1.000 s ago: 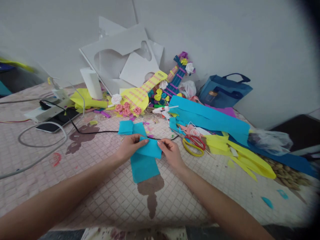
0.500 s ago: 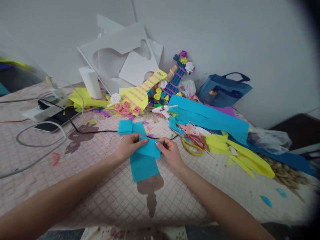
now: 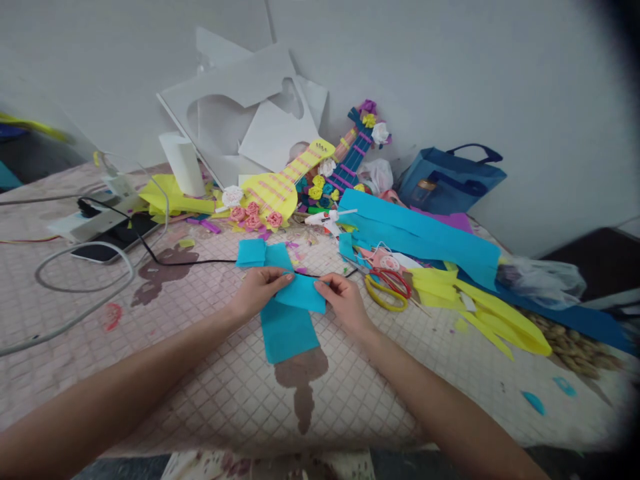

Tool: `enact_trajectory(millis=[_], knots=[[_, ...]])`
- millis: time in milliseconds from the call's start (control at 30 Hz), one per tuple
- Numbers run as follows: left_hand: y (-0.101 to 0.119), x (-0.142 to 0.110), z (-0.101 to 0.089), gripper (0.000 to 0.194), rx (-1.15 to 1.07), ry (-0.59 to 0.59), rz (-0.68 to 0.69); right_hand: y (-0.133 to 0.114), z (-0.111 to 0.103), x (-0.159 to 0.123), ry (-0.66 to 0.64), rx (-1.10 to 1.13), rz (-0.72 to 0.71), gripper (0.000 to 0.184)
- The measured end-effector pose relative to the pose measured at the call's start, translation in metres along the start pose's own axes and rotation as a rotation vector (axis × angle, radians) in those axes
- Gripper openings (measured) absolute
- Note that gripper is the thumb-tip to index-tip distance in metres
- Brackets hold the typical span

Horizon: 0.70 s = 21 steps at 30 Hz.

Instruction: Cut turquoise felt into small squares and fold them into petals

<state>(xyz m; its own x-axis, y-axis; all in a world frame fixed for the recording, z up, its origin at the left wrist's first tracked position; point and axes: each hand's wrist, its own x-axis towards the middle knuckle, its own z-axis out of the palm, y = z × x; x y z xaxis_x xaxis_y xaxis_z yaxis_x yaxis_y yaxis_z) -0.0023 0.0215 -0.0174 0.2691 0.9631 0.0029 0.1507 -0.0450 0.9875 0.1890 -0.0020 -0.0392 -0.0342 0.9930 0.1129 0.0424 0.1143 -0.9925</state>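
Between my hands is a small rectangle of blue crepe paper. My left hand pinches its upper left edge between thumb and fingers. At the upper right corner, my right hand pinches the same piece. A longer blue crepe paper strip lies flat on the table beneath, partly covered by the held piece and my left hand. Just beyond my left hand rests a small folded blue square of crepe paper. A black cord runs behind my hands.
Right of my hands lie scissors with red and yellow handles, a hot glue gun and yellow crepe paper. Behind stand a yellow paper guitar and a blue one. A power strip and phone sit left.
The held paper has shifted slightly right, and its lower edge has risen a little. My right hand has moved slightly to the right; both hands still pinch the paper.
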Motion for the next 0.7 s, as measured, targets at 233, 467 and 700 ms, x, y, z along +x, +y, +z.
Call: enact_trajectory(millis=[233,467,700], knots=[[-0.0059,0.0036,-0.0013,0.037,0.029,-0.041,0.010,-0.0006,-0.0031,0.0008,-0.016,-0.017,-0.001,0.025],[-0.0045,0.0038,-0.0005,0.034,-0.072,-0.065,-0.073,-0.0023,-0.0022,0.0004,-0.020,-0.014,0.014,0.023],[-0.0016,0.0032,0.0001,0.037,-0.149,-0.081,-0.103,-0.0017,-0.0035,0.0005,-0.018,-0.019,0.002,0.024]])
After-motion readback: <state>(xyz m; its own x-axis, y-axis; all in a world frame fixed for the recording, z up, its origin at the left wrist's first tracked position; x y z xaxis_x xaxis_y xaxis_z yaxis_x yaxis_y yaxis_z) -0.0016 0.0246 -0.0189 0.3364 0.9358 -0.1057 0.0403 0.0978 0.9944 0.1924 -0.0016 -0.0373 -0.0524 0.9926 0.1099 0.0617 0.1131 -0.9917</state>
